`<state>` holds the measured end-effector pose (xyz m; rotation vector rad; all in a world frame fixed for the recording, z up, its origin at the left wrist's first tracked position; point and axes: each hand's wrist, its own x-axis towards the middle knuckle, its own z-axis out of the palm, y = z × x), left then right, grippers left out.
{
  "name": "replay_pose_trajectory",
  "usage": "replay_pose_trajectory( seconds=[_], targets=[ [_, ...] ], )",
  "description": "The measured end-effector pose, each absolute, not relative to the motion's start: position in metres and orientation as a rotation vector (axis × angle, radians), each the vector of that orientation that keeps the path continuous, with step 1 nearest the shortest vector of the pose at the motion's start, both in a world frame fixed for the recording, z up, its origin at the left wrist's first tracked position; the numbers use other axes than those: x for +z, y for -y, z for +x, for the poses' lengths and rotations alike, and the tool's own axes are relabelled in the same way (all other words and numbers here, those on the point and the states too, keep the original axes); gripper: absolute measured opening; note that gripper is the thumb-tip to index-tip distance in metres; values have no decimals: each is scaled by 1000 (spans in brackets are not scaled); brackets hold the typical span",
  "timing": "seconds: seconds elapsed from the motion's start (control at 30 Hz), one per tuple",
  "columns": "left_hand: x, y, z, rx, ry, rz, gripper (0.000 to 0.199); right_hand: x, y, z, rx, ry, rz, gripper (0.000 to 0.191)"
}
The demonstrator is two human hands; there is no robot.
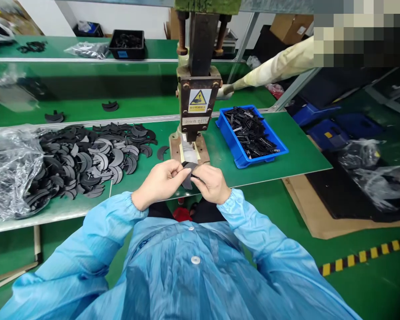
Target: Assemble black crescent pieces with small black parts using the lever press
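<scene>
Just in front of the hand press (196, 98), both hands meet over one black crescent-shaped plastic part (188, 181). My left hand (165, 178) pinches its left side between thumb and fingers. My right hand (211, 181) is closed at its right side, with a small dark piece showing at the fingertips, too covered to make out fully. The press's metal base (203, 153) stands directly beyond my fingers, with a pale fixture under the ram. A single loose crescent part (162, 153) lies left of the base.
A large heap of black crescent parts (100, 160) spreads left, beside a clear plastic bag (13, 173). Right of the press stands a blue bin (253, 138) of slim black pieces. The press's long lever (276, 62) reaches up to the right. A black bin (126, 44) sits behind.
</scene>
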<state>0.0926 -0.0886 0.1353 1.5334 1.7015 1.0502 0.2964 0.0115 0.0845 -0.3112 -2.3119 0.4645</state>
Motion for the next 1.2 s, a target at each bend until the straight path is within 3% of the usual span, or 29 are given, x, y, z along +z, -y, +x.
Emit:
replay_pose_trajectory(
  seconds=[0.2,0.4,0.53,0.63,0.8,0.87,0.93,1.07,1.2],
  targets=[
    [124,81,90,1024,-1541,1333,50,81,-6,299,522,2207,-326,9],
    [144,104,110,1181,-1557,1865,19,72,-7,302,603,2115,-438,19],
    [137,113,111,1354,-1600,1794,17,65,-6,308,651,2029,-537,25],
    [123,114,108,1475,-1670,1570,35,61,-5,309,673,1993,-560,25],
    [119,115,119,1285,-1522,1476,104,63,-2,305,701,1988,-510,19],
    [121,113,125,1272,-1510,1436,110,65,-2,304,709,1997,-475,16],
    [122,109,129,1297,-1465,1364,96,66,-2,305,713,2003,-457,15],
    [119,100,125,1343,-1263,1060,46,64,-3,307,724,2020,-474,13],
    [110,88,106,1274,-1197,904,47,59,-6,307,747,2047,-509,16]
  ],
)
